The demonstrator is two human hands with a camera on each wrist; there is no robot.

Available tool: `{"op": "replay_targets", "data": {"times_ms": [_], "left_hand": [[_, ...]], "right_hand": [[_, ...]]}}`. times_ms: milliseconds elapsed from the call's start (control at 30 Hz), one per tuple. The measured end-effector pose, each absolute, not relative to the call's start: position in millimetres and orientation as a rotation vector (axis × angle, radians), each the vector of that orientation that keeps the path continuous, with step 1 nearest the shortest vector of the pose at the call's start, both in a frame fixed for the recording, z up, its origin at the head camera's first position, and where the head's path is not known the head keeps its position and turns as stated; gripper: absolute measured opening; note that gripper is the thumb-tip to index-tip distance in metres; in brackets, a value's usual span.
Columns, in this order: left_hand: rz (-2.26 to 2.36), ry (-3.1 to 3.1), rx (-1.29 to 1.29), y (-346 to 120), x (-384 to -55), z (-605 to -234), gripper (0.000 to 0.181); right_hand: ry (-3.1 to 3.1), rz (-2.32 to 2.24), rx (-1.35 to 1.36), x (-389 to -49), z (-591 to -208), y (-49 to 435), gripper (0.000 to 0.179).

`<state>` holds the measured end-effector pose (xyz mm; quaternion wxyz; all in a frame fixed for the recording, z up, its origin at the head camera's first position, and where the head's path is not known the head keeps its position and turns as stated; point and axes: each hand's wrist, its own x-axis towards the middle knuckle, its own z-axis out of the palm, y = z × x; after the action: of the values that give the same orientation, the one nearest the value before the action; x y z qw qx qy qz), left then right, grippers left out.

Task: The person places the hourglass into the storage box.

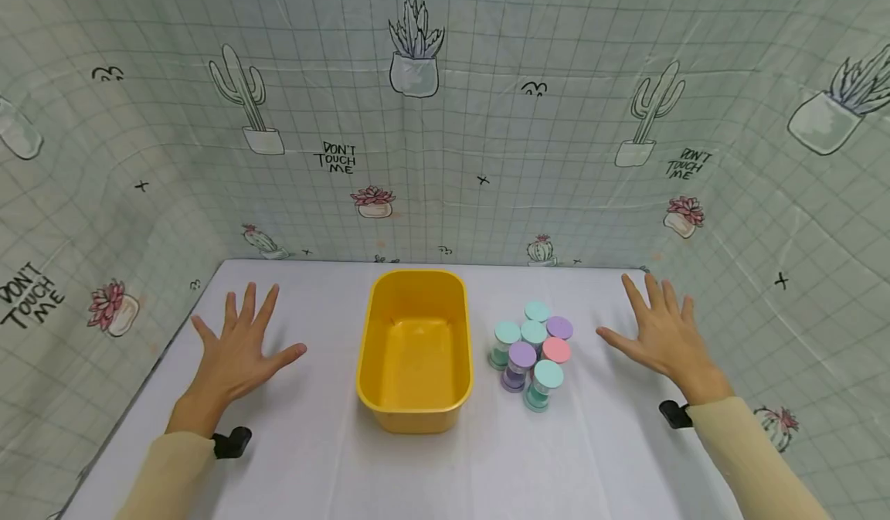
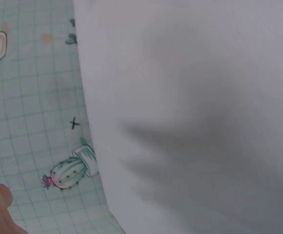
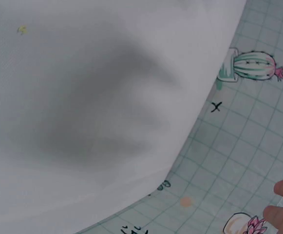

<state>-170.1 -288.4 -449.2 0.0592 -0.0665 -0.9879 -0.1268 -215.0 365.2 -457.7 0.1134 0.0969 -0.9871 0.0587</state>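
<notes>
A yellow plastic bin (image 1: pixel 415 421) stands on the white table, with nothing visible inside. Close to its right side is a cluster of several small sand timers with teal, purple and pink caps, among them a teal sand timer (image 1: pixel 547 377), a purple sand timer (image 1: pixel 521 356) and a pink sand timer (image 1: pixel 555 350). To the left of the bin, my left hand (image 1: pixel 239 354) is spread over the table and holds nothing. My right hand (image 1: pixel 664 334), also spread and holding nothing, is to the right of the timers. Only fingertips show in the wrist views.
The white tabletop (image 1: pixel 299 474) casts back shadows under both hands. A grid-patterned cloth (image 1: pixel 445 134) with cactus drawings rises behind the table and on both sides. Each wrist wears a small black camera (image 1: pixel 232 443).
</notes>
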Motion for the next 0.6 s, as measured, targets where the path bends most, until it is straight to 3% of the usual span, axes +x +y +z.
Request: {"op": "replay_targets", "data": {"times_ms": [600], "left_hand": [[-0.601, -2.911, -0.361, -212, -186, -440, 0.103]], "right_hand": [[-3.005, 0.289, 0.497, -219, -454, 342, 0.096]]}}
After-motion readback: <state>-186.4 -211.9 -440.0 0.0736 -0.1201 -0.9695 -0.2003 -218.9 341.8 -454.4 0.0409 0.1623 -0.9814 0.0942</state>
